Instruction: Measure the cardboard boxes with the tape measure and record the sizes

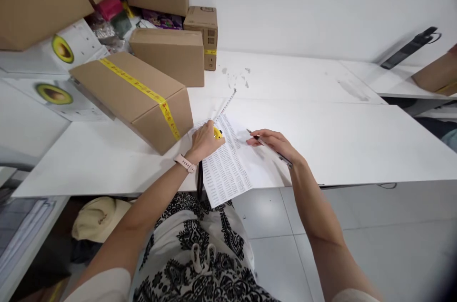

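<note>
My left hand (204, 142) is closed around a yellow tape measure (217, 133) above a printed sheet. The tape's blade (225, 104) sticks out away from me over the white table. Beneath that hand lies the paper (228, 169), covered in columns of small print, its near corner hanging past the table edge. A pen (269, 147) rests in my right hand (273, 142), its tip pointing up and left, just right of the printed columns. Left of my left hand sits a cardboard box (139, 97) sealed with yellow tape.
More cardboard boxes (167, 52) are piled at the back left, beside white cartons with avocado pictures (53, 93). The white table (321, 140) runs to the right. A black elongated object (407, 49) leans against the wall. Below left, a cream cap (100, 219) lies on a shelf.
</note>
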Motion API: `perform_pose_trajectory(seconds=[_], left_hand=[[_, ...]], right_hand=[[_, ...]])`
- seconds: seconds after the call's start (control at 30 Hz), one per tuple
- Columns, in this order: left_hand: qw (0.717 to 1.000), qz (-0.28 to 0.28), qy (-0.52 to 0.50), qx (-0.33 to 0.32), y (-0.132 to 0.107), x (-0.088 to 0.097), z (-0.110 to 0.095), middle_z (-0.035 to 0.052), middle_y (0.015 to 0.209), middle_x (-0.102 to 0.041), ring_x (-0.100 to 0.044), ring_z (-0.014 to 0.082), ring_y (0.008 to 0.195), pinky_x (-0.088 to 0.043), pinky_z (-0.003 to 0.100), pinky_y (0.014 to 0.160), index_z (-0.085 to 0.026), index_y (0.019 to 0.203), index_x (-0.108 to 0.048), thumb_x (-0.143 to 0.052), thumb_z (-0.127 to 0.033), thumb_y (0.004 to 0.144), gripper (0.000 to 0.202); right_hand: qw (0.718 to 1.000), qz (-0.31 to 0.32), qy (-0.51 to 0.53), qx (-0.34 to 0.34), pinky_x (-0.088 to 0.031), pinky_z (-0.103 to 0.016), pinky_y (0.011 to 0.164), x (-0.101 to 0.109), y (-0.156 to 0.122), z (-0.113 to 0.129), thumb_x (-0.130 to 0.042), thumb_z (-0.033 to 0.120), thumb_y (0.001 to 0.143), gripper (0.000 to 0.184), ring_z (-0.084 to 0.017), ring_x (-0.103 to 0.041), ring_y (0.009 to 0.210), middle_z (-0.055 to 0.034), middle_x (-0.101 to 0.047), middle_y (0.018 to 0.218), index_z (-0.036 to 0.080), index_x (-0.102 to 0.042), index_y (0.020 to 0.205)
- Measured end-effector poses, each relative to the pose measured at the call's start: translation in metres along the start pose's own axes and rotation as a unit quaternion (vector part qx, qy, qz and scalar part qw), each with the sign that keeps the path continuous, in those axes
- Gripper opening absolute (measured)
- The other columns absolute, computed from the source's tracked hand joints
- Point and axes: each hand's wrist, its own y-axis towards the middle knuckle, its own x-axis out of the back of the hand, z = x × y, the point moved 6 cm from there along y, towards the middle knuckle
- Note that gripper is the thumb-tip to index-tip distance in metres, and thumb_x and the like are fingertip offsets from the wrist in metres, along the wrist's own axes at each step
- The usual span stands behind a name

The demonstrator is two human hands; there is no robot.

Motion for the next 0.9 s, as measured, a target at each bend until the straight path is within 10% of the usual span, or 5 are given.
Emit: perform_pose_trajectory(seconds=[0.13,0.33,0.53,0.73,0.9], left_hand=[[0.999,-0.03,0.019,-0.02,0.015,-0.013,-0.007,0.0167,0.117,-0.066,-0.061,0.0326,0.113,-0.044,0.042,0.094,-0.016,0.118,-0.051,-0.065,-0.028,0.084,0.039],[0.997,-0.055,0.041,-0.041,0.018,-0.023,-0.009,0.0177,0.121,-0.063,-0.055,0.0334,0.117,-0.039,0.044,0.099,-0.015,0.126,-0.048,-0.062,-0.025,0.088,0.042],[0.994,-0.06,0.07,-0.055,0.021,-0.027,-0.006,0.0162,0.117,-0.063,-0.052,0.0339,0.115,-0.041,0.044,0.096,-0.014,0.124,-0.051,-0.063,-0.028,0.088,0.041],[0.995,-0.054,0.057,-0.065,0.024,-0.033,-0.005,0.0155,0.115,-0.06,-0.052,0.0344,0.115,-0.043,0.047,0.097,-0.017,0.11,-0.054,-0.064,-0.025,0.089,0.025],[0.994,-0.081,0.02,-0.076,0.027,-0.037,-0.001,0.0167,0.117,-0.059,-0.051,0.035,0.117,-0.044,0.05,0.102,-0.014,0.122,-0.049,-0.068,-0.023,0.086,0.041]], right_hand=[[0.998,-0.028,0.043,0.023,-0.05,-0.049,0.102,0.008,-0.011,0.004,-0.074,0.043,0.081,0.038,-0.028,-0.07,0.116,-0.008,-0.078,0.114,0.029,-0.067,0.116],[0.99,-0.101,0.063,0.081,-0.053,-0.043,0.081,-0.017,0.006,-0.007,-0.061,0.064,0.091,0.039,-0.018,-0.061,0.062,0.0024,-0.062,0.057,0.027,-0.056,0.081],[0.995,-0.021,0.095,0.014,-0.052,-0.04,0.085,-0.043,0.019,-0.025,-0.072,0.065,0.083,0.045,-0.022,-0.068,0.088,-0.0059,-0.075,0.089,0.025,-0.068,0.103],[0.993,-0.104,0.049,0.029,-0.033,-0.028,0.054,-0.035,0.02,-0.027,-0.075,0.061,0.083,0.043,-0.011,-0.039,0.055,0.0047,-0.05,0.059,0.022,-0.059,0.073],[0.991,-0.115,0.071,0.009,-0.034,-0.027,0.051,-0.04,0.021,-0.031,-0.083,0.054,0.076,0.043,-0.011,-0.046,0.052,0.0052,-0.055,0.058,0.024,-0.052,0.076]])
